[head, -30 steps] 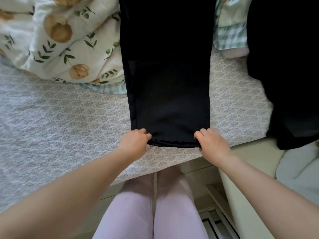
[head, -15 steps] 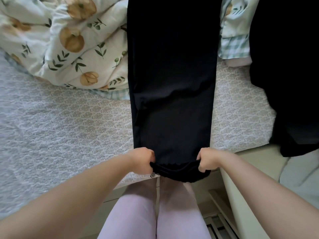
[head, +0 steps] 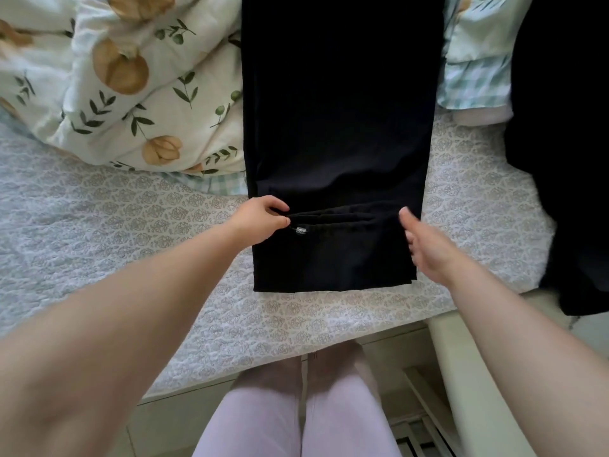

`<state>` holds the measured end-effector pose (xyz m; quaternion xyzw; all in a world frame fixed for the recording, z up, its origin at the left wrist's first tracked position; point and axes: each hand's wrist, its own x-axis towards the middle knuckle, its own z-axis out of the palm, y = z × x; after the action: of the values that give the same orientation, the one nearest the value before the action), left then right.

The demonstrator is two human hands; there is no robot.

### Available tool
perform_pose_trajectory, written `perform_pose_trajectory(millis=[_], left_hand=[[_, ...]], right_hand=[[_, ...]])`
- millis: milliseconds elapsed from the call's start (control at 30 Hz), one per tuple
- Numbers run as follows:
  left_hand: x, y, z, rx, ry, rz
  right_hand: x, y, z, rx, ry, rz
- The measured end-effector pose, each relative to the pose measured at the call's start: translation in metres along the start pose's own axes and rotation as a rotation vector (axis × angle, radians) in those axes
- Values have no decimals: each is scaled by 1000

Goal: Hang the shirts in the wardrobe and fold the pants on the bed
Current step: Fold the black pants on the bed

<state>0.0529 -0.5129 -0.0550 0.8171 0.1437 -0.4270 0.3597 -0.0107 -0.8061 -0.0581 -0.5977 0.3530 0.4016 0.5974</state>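
Note:
Black pants [head: 336, 127] lie lengthwise on the bed's grey patterned cover [head: 115, 232], their near end folded up over the rest so the folded edge runs across at mid-frame. My left hand [head: 260, 221] pinches the left corner of that folded edge, beside a small silver cord tip [head: 300, 230]. My right hand [head: 425, 247] is at the right side of the fold with fingers straight and spread, touching or just off the cloth, holding nothing.
A floral duvet [head: 131, 94] is bunched at the back left. A pale green checked cloth [head: 474, 77] lies at the back right. Another black garment [head: 566, 159] hangs over the bed's right edge. A cream bed frame [head: 461, 357] and my legs stand below.
Both hands lifted the pants' near end off the bed edge and folded it forward over the legs. My right hand has let go; my left still pinches the edge.

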Motion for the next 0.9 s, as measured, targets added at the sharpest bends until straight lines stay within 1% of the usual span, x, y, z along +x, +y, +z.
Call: perform_pose_trajectory(millis=[67, 133, 200, 267, 300, 333, 367, 400, 433, 500, 533, 567, 667, 700, 767, 833, 900], left_hand=[[2, -7, 6, -42, 88, 46], [1, -12, 13, -63, 156, 93], [-2, -13, 20, -158, 261, 139], [-2, -11, 21, -256, 469, 148], [-1, -11, 21, -283, 583, 113], [1, -10, 20, -298, 668, 38], [4, -10, 18, -309, 703, -67], [7, -9, 16, -325, 682, -167], [10, -7, 14, -336, 622, -236], [15, -2, 10, -302, 514, -266], [18, 1, 8, -273, 510, -254], [22, 5, 5, -251, 542, -235], [32, 17, -4, -175, 718, -105], [35, 21, -6, -136, 735, -52], [44, 28, -10, -27, 668, -11], [53, 35, -15, 93, 618, -38], [60, 44, -24, 146, 653, -18]], right_hand=[[2, 11, 11, -186, 52, -74], [5, 20, 17, -360, 206, -153], [7, 26, 19, -339, 367, -209], [5, 30, 18, -286, 471, -225], [4, 32, 18, -302, 495, -227], [3, 34, 18, -340, 510, -229], [3, 35, 19, -377, 521, -236], [2, 34, 19, -396, 532, -246], [3, 32, 19, -392, 543, -260], [5, 24, 20, -373, 554, -295], [6, 20, 20, -359, 554, -309], [7, 17, 20, -338, 551, -317], [10, 11, 20, -310, 530, -301], [11, 10, 20, -311, 523, -292], [12, 11, 21, -319, 516, -285], [12, 11, 22, -330, 518, -294], [12, 11, 22, -346, 522, -312]])
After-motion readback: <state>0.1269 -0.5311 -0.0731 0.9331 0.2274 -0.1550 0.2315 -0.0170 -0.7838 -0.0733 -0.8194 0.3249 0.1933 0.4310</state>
